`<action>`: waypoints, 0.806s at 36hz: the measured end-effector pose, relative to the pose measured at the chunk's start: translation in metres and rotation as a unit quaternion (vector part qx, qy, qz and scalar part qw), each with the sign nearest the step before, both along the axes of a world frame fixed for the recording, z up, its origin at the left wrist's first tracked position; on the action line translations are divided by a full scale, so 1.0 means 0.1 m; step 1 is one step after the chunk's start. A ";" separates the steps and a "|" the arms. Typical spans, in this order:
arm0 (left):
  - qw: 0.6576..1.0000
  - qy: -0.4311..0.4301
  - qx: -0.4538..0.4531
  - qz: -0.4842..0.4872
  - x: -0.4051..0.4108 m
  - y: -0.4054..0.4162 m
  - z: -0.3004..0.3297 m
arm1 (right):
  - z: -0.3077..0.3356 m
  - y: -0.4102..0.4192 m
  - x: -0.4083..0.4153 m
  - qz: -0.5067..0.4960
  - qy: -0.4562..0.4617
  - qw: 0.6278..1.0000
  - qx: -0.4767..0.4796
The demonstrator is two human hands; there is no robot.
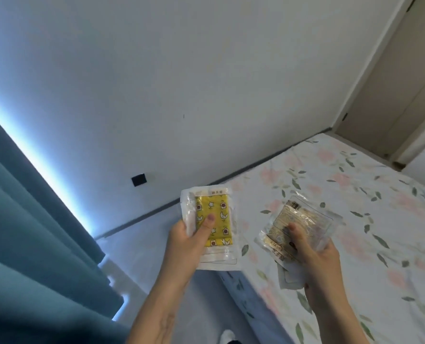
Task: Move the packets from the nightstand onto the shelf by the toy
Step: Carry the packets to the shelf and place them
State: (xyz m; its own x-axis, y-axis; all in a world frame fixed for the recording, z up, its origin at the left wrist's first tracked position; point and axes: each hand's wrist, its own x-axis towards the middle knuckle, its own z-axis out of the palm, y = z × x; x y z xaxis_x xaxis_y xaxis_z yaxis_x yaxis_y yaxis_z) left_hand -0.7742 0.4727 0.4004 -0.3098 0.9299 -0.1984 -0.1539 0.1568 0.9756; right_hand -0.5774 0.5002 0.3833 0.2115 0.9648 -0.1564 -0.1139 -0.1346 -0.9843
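My left hand [184, 249] grips a white packet with a yellow patterned front [212, 214], thumb pressed on its face, held upright in the air beside the bed. My right hand [315, 264] grips a clear crinkled packet with a beige printed label [303, 219], thumb on top, held over the bed's edge. A second white packet edge shows under each one. No nightstand, shelf or toy is in view.
A bed with a floral sheet [355, 207] fills the right side. Teal curtains [32, 232] hang at the left with bright light along their edge. A white wall [181, 83] with a black socket [138, 180] faces me. A door [392, 83] stands at the far right.
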 end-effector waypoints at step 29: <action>0.999 -0.005 0.002 0.039 -1.81 4.10 0.23 | 0.11 4.43 -1.78 0.048 0.035 0.998 0.004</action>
State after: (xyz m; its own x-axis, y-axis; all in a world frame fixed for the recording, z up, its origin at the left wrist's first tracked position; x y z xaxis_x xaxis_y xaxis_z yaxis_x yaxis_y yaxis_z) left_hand -0.9553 0.8831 0.4236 -0.3787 0.9042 -0.1974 -0.1747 0.1396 0.9747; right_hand -0.7556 0.9428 0.3947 0.1073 0.9812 -0.1605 -0.1704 -0.1409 -0.9753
